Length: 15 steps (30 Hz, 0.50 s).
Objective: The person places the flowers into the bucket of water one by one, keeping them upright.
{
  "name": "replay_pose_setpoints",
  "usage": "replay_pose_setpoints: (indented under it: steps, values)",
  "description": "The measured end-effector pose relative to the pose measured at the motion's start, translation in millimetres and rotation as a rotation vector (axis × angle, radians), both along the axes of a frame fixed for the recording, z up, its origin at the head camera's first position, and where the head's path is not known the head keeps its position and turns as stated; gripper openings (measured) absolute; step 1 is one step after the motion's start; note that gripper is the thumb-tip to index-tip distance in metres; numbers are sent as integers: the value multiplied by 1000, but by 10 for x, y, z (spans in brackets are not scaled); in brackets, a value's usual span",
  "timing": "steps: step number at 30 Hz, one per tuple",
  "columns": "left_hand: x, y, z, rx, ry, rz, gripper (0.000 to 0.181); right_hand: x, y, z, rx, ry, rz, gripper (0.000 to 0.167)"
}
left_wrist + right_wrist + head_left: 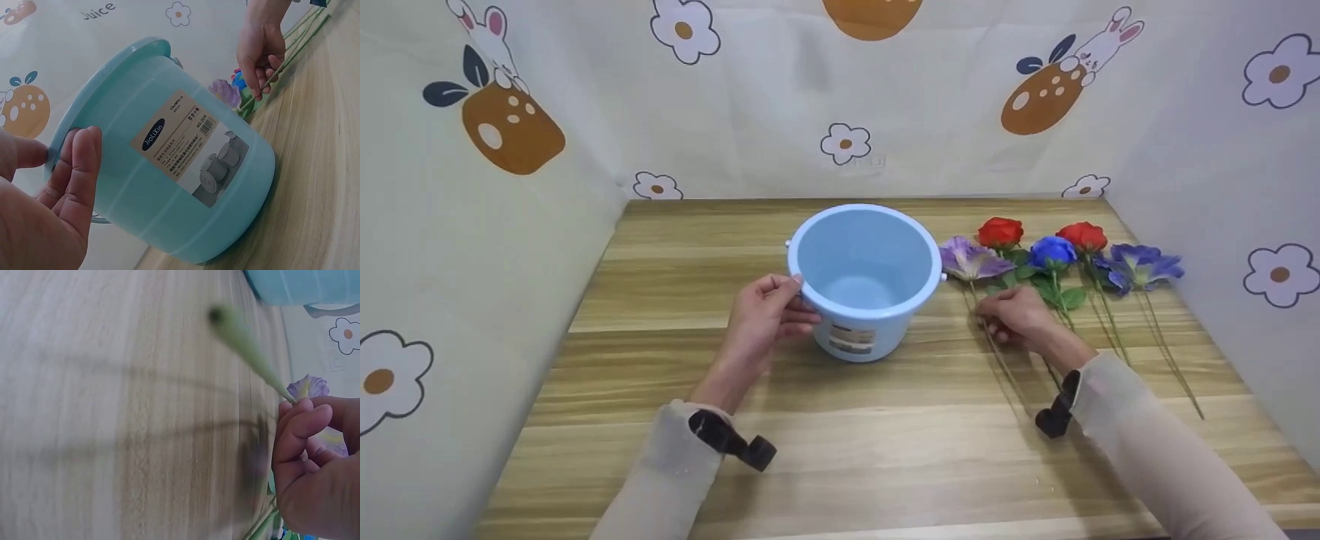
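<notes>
A light blue plastic bucket (885,334) stands on the wooden table, its mouth facing up. My left hand (761,319) grips the bucket's rim at its left side, thumb on the outside edge and fingers along the wall. A printed label (191,149) faces the left wrist view. To the right of the bucket, my right hand (1020,319) pinches the stem of a light purple artificial flower (971,259). That stem (247,346) sticks out of the fingers toward the camera in the right wrist view, its cut end raised above the table.
Right of the purple flower lie two red roses (1000,232) (1083,237), a blue rose (1053,253) and a blue-violet flower (1140,266), stems toward me. Printed fabric walls (750,112) enclose the wooden table (675,270) at the back and both sides.
</notes>
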<state>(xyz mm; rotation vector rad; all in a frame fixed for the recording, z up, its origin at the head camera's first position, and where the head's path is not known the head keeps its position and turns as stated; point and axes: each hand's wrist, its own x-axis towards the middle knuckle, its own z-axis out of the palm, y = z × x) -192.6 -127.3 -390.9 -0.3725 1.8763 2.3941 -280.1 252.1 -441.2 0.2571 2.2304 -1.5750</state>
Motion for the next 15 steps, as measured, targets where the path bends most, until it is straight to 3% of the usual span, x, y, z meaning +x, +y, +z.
replay_pose_setpoints:
  steps: [15]
  values:
    - [9, -16, -5, 6, 9, -3, 18, 41, -50, 8, -123, 9, 0, 31]
